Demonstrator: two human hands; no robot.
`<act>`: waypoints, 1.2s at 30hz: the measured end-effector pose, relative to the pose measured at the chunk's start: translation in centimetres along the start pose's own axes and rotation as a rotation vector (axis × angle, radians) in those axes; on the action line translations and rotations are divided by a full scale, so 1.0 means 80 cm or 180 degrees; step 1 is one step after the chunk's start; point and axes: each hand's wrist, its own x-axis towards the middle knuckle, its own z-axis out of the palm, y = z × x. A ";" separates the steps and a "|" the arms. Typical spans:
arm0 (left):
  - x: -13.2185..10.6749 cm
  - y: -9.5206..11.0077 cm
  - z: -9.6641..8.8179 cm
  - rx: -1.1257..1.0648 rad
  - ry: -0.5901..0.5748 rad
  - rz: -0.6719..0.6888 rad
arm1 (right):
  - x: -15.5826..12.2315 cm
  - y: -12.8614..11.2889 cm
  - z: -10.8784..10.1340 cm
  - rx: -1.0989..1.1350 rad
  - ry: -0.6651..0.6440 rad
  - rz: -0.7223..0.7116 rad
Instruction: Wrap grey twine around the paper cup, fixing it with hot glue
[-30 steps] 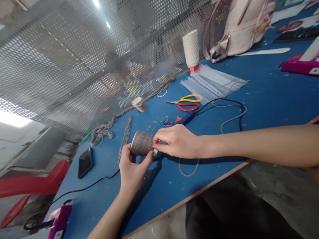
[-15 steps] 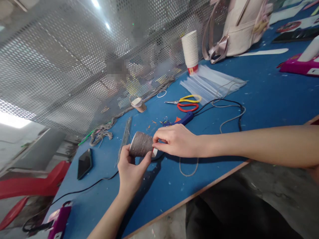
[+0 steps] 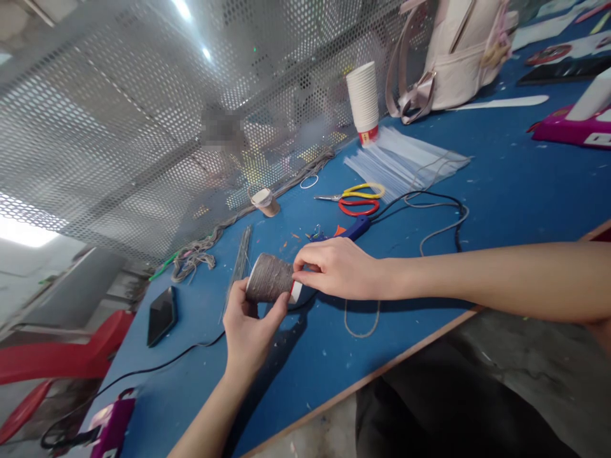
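My left hand [image 3: 248,331] grips a paper cup wrapped in grey cord [image 3: 268,278], held on its side just above the blue table [image 3: 501,184]. My right hand [image 3: 341,268] pinches at the cup's white and red end, fingers closed against the cord wrap there. A loose length of grey cord [image 3: 361,322] loops on the table below my right wrist. A blue glue gun [image 3: 351,229] lies just behind my right hand.
Scissors with yellow and red handles [image 3: 357,197], a stack of paper cups [image 3: 363,102], clear sticks [image 3: 403,159], a pale bag [image 3: 458,57], a black phone [image 3: 161,307], thin wires [image 3: 241,257] and a small cord-wrapped cup [image 3: 265,201] lie about. A perforated metal screen [image 3: 143,127] stands behind.
The cup has shifted slightly left and turned a little in my hands, showing more of its white and red end. Both hands stay on it.
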 end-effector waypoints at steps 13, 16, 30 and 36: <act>0.001 -0.008 -0.002 -0.0144 0.0018 0.0021 | 0.000 -0.001 -0.002 0.0085 -0.0038 0.0158; 0.001 -0.007 -0.002 -0.0175 -0.0019 0.0103 | 0.001 -0.002 -0.003 0.0176 -0.0042 0.0294; 0.005 -0.033 -0.013 -0.0612 -0.0274 0.0059 | 0.006 -0.001 -0.008 0.0964 -0.0185 0.0696; 0.006 -0.033 -0.008 -0.1400 -0.0240 -0.0204 | 0.008 -0.002 -0.009 0.1626 -0.0481 0.0907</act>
